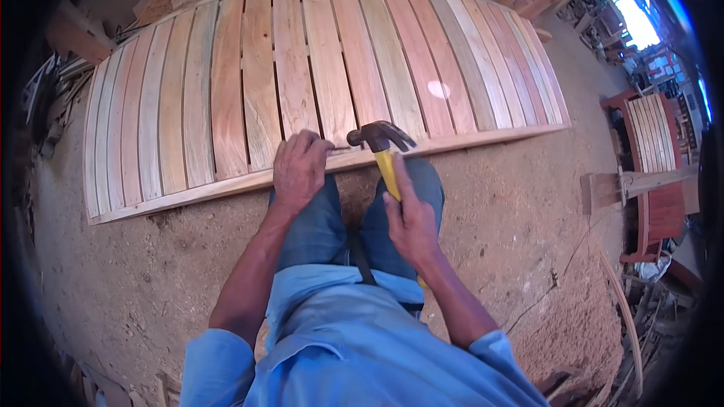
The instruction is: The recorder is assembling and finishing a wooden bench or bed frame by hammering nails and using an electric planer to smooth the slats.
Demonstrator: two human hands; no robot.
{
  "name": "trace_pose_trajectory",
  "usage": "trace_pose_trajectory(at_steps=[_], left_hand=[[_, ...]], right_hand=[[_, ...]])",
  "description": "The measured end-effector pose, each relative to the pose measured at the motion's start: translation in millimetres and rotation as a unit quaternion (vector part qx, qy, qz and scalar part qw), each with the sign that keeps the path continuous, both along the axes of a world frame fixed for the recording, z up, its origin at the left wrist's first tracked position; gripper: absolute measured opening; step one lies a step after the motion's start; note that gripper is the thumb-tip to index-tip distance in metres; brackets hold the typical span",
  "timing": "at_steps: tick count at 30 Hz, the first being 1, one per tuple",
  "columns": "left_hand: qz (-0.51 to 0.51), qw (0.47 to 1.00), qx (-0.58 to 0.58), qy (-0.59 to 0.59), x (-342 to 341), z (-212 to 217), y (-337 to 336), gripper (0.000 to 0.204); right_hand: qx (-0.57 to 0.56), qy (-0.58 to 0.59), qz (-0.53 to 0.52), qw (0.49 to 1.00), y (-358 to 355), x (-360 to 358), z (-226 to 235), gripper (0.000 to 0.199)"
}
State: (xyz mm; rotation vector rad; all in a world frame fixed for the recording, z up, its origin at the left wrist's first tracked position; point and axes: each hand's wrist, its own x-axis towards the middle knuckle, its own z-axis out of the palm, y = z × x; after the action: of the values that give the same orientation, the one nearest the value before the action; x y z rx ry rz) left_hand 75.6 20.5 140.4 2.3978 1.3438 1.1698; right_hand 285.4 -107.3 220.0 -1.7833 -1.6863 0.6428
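A claw hammer with a dark steel head and a yellow handle is gripped in my right hand. Its head hovers by the near edge of a large slatted wooden panel, with the claw pointing right. My left hand rests on that same edge, left of the hammer head, with its fingers pinched together. From the fingertips a thin, dark, nail-like metal piece sticks out toward the hammer; its exact kind is too small to make out. A pale wooden rail runs along the panel's near side, against my knees.
Bare sandy ground surrounds the panel. At the right stands a reddish wooden piece of furniture with pale slats, beside a wooden beam. A wooden block stands at the far left corner, and timber scraps lie beyond.
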Motion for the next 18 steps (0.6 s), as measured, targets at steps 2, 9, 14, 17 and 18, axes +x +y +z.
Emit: trace_pose_trajectory(at_steps=[2,9,14,17,18], left_hand=[[0.010,1.000,-0.005,-0.027,1.0,-0.1,0.0,0.010],[0.001,1.000,-0.001,-0.017,1.4,0.4,4.6,0.011],[-0.004,1.000,0.002,-0.002,-0.2,2.5,2.7,0.011],[-0.009,1.000,0.008,0.005,3.0,5.3,2.3,0.011],[-0.012,1.000,0.005,0.005,2.9,1.3,-1.4,0.011]], right_hand=[[0.023,0.045,-0.053,0.997,-0.1,-4.5,46.7,0.072],[0.432,0.201,-0.118,0.871,12.7,1.8,159.3,0.048],[0.457,0.289,0.001,0.841,14.9,24.3,99.0,0.020],[0.166,-0.080,0.007,0.983,-5.4,13.0,-6.8,0.065],[0.056,-0.014,-0.033,0.998,-11.1,3.9,-13.4,0.067]])
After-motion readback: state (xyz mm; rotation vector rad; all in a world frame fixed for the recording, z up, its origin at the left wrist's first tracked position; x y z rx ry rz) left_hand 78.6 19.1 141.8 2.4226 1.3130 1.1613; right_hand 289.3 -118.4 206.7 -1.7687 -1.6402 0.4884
